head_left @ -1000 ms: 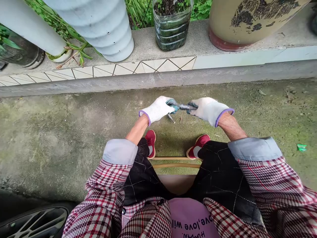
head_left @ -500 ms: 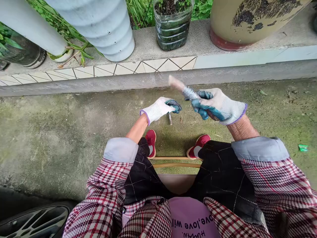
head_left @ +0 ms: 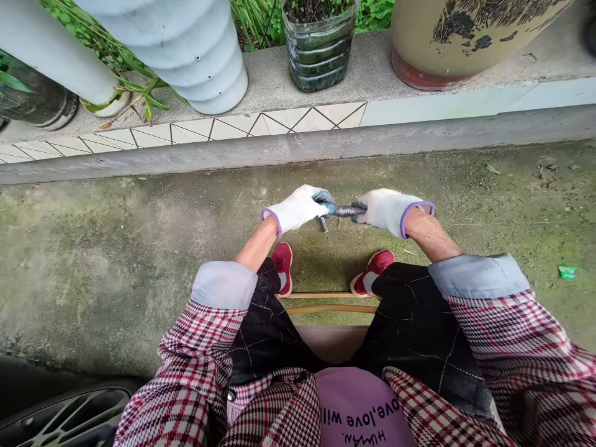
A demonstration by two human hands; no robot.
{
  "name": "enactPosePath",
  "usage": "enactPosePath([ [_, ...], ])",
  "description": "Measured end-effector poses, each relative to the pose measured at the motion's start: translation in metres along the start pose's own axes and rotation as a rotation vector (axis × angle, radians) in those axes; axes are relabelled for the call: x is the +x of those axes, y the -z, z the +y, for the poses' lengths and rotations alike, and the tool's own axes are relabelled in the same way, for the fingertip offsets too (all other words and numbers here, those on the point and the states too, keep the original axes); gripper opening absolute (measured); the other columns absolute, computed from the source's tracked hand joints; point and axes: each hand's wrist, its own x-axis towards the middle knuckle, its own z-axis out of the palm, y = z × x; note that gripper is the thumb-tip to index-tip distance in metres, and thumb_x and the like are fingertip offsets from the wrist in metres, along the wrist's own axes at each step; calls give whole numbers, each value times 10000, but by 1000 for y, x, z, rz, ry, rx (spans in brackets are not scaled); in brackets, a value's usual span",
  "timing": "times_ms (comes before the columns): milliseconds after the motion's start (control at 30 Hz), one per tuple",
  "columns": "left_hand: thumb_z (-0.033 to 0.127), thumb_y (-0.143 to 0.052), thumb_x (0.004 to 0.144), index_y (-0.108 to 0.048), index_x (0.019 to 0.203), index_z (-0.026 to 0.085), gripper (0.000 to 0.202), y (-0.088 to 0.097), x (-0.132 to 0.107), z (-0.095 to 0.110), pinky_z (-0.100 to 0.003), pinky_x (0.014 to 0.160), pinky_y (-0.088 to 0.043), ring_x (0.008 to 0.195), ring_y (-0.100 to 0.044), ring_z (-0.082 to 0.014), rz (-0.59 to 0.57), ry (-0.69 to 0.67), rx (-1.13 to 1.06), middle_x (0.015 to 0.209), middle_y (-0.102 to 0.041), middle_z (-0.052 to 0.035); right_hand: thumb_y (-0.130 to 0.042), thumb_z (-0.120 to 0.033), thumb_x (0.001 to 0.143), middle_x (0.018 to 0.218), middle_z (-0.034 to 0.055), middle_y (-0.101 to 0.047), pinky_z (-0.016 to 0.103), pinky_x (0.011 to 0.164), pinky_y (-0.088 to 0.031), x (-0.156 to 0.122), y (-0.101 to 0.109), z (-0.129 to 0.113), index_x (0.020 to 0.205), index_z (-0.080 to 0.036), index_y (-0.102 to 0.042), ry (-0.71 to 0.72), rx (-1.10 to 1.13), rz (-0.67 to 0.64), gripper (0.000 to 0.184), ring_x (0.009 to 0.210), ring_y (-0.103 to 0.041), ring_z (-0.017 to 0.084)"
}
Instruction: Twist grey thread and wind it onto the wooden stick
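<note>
Both of my hands wear white knit gloves with blue-green fingertips and purple cuffs. My left hand (head_left: pixel 298 208) is closed in a pinch on a small metal rod (head_left: pixel 323 223) that points down toward the ground. My right hand (head_left: pixel 386 210) is closed round a short grey tool (head_left: pixel 343 211) with a bristly or threaded middle. The tool lies level between the two hands, its left end against the left fingertips. Both hands hover over the mossy concrete ground (head_left: pixel 139 248), above my red shoes (head_left: pixel 282 261).
A raised curb with a tiled face (head_left: pixel 223 130) runs across the back. On it stand a ribbed pale pipe (head_left: pixel 186 49), a cut plastic bottle planter (head_left: pixel 319 43) and a large ochre pot (head_left: pixel 456 37). A car wheel (head_left: pixel 60 422) sits at the lower left. A green scrap (head_left: pixel 567 270) lies right.
Half a second ago my right hand had lifted the tool up and away, tip pointing up-left. It has come back down level against my left fingertips, as one second ago.
</note>
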Motion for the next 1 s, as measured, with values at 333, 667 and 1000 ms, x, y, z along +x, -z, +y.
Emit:
enactPosePath([
  [333,54,-719,761,-731,834,98,85,-1,1,6,-368,913,-590,794,-696,-137,49,47,-421,853,-768,-70,-829,-384,866,628,-5,-558,257,409,-425,-17,25,-20,848,-197,-681,20,578,278,239,480,-468,103],
  [667,105,-656,775,-788,865,135,163,7,5,-16,-287,793,-530,757,-649,-130,-20,-41,44,831,-770,-18,-831,-377,850,678,27,-577,274,381,-411,-32,23,-27,814,-205,-695,126,851,222,222,492,-443,105],
  [1000,206,-651,771,-781,831,150,154,6,4,-22,-271,709,-488,724,-616,-147,-54,-21,172,791,-747,-25,-873,-391,724,619,3,-641,228,364,-411,-37,21,-18,823,-179,-741,187,668,-208,268,452,-502,100],
])
